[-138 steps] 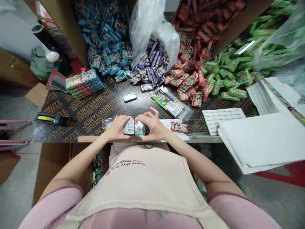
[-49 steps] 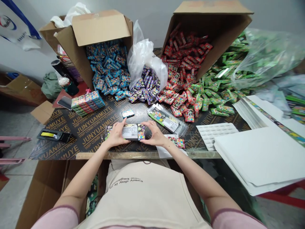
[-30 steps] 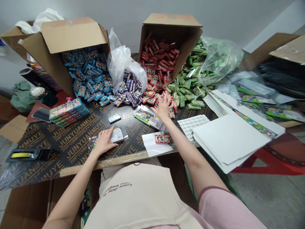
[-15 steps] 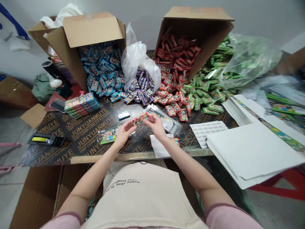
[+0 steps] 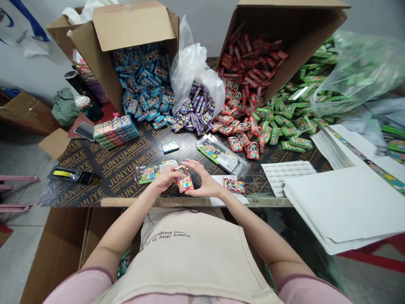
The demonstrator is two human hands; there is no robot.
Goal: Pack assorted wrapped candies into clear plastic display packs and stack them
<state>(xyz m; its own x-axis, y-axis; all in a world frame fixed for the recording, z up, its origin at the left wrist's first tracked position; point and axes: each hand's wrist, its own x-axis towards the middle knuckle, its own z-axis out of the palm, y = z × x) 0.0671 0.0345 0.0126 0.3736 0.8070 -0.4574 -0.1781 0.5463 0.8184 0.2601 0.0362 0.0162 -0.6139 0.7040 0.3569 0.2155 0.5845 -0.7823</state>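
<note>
Red packet (image 5: 185, 184) sits between both hands near the table's front edge (image 5: 196, 202), just right of a clear sleeve (image 5: 152, 172) that already shows a printed card inside. The left hand (image 5: 166, 179) pinches the packet's upper left corner, fingers closed on it; the right hand (image 5: 202, 182) cups it from the right, thumb and fingertips closed against its edge. Both grips look light, more steadying than clamping.

A second red packet (image 5: 234, 185) lies on a white sheet just beside the right wrist. Farther back a blue packet (image 5: 170, 147) lies alone, and a filled sleeve (image 5: 223, 155) rests behind the right hand. At the back, blue (image 5: 142, 90), purple (image 5: 196, 112), red (image 5: 249, 80) and green (image 5: 291, 114) heaps spill from boxes and bags. A stack of finished packs (image 5: 115, 132) stands at the left, and white cards (image 5: 341, 207) overhang the table at the right.

The likeliest slip, judging from this hold, is the packet twisting out of the pinch, since only corners and edges are gripped. It is held close to the table's front edge, so a dropped packet could go over into the carton (image 5: 57, 253) below. The right forearm could also brush the loose packet off its sheet.
</note>
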